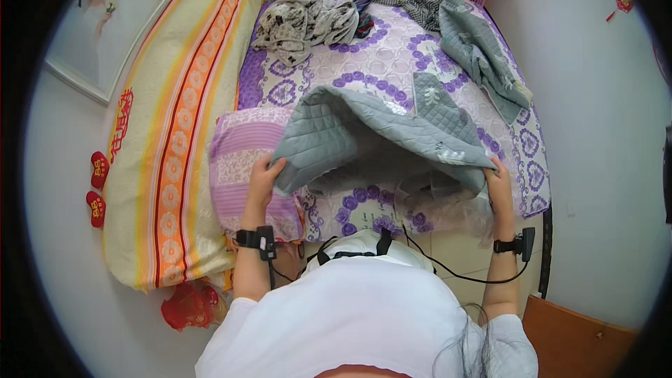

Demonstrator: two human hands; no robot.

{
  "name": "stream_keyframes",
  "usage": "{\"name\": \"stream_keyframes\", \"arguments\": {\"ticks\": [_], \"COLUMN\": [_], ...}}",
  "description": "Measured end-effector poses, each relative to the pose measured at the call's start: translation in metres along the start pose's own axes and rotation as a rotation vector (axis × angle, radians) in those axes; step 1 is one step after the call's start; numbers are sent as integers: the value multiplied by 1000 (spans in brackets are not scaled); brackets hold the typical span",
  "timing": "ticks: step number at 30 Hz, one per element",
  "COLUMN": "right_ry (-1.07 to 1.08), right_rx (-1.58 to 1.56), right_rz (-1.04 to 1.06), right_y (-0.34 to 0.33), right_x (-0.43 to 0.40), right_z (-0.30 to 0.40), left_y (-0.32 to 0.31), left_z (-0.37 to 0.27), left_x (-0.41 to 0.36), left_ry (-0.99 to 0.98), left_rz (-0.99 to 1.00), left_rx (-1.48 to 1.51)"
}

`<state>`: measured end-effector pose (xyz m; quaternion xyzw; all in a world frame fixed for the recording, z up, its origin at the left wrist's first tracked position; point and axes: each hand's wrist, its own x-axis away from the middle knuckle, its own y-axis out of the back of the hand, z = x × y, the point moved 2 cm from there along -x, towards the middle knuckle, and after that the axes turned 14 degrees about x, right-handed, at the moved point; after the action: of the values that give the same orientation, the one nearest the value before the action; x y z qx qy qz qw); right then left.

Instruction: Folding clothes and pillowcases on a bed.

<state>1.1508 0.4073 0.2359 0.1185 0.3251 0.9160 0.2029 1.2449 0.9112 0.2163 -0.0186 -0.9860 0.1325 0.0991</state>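
A grey-green quilted fabric cover (pixel 388 121) is stretched between my two hands above the bed. My left hand (pixel 266 176) grips its left corner, thumb on top. At its right corner, my right hand (pixel 497 178) has hold of the edge. The middle of the cover arches up, with its dark underside facing me. Behind it a quilted flap with a white leaf print (pixel 433 94) lies on the purple floral bedsheet (pixel 367 71). Under the right part is a clear plastic bag (pixel 446 210), partly hidden by the cover.
A pink-purple folded textile (pixel 226 168) lies at the bed's left edge, beside a tall yellow-orange striped cover (pixel 184 115). Crumpled patterned cloth (pixel 304 23), a checked cloth (pixel 420 8) and another grey-green quilted piece (pixel 475 47) lie farther back. A cable (pixel 457 273) runs from my right wrist.
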Motion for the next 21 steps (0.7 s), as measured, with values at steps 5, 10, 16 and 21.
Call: {"name": "stream_keyframes", "arguments": {"ticks": [5,10,16,21], "right_ry": [195,-28,-163,104], "right_rx": [-353,-532,-1019,-868], "right_rz": [255,221,-57,-10], "right_y": [-72,-115,-57,-62], "right_x": [28,53,12,20], "right_z": [80,126,158,184], "left_y": [-87,-125,-98,-104], "left_z": [-3,-12,-51,-71], "left_x": [7,27,33,31], "left_ry": [88,101,-71,-177], "left_rz": [120,305,201,184], "left_rx": [168,248,239,324]}}
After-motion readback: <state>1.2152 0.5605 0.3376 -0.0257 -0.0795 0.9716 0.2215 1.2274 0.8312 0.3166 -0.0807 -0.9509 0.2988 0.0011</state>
